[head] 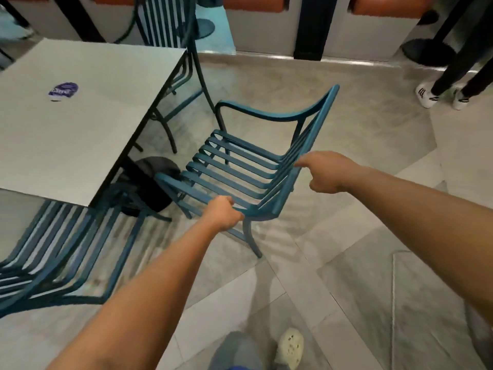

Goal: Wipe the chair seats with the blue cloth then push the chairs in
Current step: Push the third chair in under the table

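A teal metal chair (240, 166) with a slatted seat stands pulled out from the grey table (66, 134), turned at an angle to the table's corner. My left hand (222, 213) is closed around the chair's near armrest. My right hand (322, 172) has its fingers curled against the edge of the slatted backrest. A small blue-purple bundle (63, 90) lies on the tabletop at the left; it is too blurred to tell whether it is the cloth. Neither hand holds a cloth.
A second teal chair (53, 249) stands at the table's near side, at the lower left. A third (165, 22) stands at the far side. The black table base (152, 182) sits under the corner. A person's legs and white shoes (426, 94) are at the upper right.
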